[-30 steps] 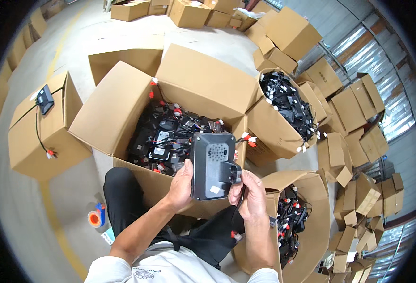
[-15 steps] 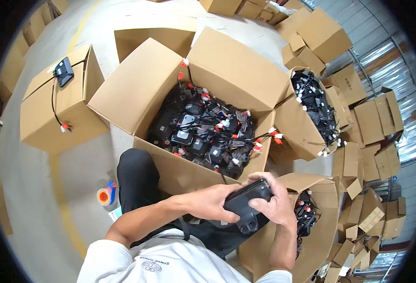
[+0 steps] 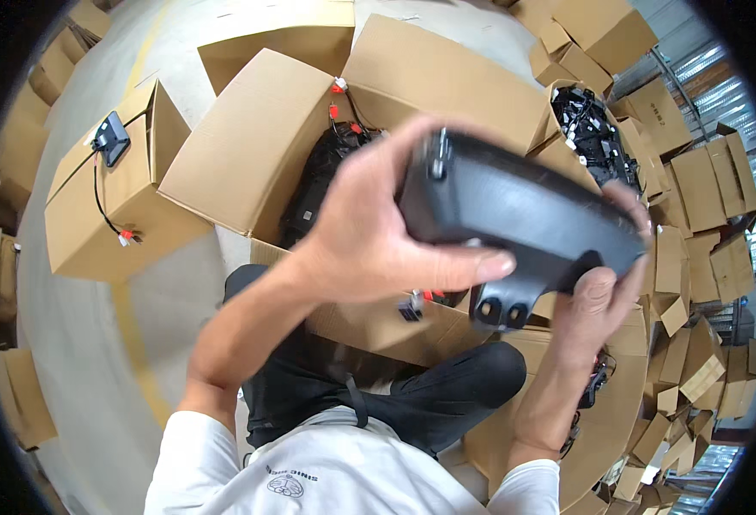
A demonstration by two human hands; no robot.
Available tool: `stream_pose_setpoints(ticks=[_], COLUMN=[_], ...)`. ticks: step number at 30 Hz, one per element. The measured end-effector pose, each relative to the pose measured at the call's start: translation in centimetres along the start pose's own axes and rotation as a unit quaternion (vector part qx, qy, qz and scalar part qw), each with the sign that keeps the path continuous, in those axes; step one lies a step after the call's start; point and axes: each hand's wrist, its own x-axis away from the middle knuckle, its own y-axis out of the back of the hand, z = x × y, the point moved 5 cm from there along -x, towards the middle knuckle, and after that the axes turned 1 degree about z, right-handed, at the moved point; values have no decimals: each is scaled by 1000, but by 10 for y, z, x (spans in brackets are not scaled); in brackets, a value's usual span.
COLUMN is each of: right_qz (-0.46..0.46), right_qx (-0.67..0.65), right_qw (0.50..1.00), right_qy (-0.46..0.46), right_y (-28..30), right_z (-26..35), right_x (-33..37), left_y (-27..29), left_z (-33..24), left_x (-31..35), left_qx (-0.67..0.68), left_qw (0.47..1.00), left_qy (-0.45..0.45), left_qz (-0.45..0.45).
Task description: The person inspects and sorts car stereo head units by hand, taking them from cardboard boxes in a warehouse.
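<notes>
A black plastic housing (image 3: 524, 202) with a tab holding two round holes is held up close to my view, over the big open carton (image 3: 254, 142). My left hand (image 3: 365, 227) grips its left end, thumb lying across the face. At the right end my right hand (image 3: 597, 309) holds it, thumb pressed near a dark notch. Below it hangs a small dark connector (image 3: 410, 306), partly blurred. Inside the carton, black units (image 3: 309, 202) with red and white cable plugs show at the left; the held housing and my hands hide most of them.
On the left, a closed carton (image 3: 95, 219) bears a black device (image 3: 112, 139) with a dangling cable. Another carton of black parts (image 3: 591, 137) stands at far right, and an open carton (image 3: 605, 429) sits beside my right forearm. Cartons (image 3: 695, 249) are piled along the right wall.
Both hands have lifted the housing from above my lap, up and toward my view, and turned it. It now covers much of the big carton. My view has shifted slightly.
</notes>
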Motion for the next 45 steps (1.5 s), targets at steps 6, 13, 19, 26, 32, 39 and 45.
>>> stream_pose_setpoints(ticks=[6, 13, 19, 26, 32, 39, 45], right_qz=[-36, -73, -113, -112, -1, 40, 97], right_qx=[-5, -26, -60, -40, 18, 132, 91], right_qw=[997, 997, 988, 982, 981, 969, 959], right_qy=[72, -3, -85, -150, -196, -206, -250], right_y=[-7, -4, 6, 12, -6, -18, -48], right_z=[-13, -93, -138, -149, -161, -159, -168], right_x=[-35, -11, -2, -3, 0, 2, 14], left_y=[27, 98, 103, 141, 124, 124, 72], left_z=[11, 167, 212, 280, 315, 323, 250], left_x=[-44, 7, 8, 56, 84, 79, 44], left_qx=[10, 49, -249, -488, -538, -575, 125], left_qw=[991, 978, 914, 742, 677, 658, 886], left_qy=[-133, 174, 311, 347, 356, 348, 367], left_qz=[18, -106, 71, 300, 354, 339, 255])
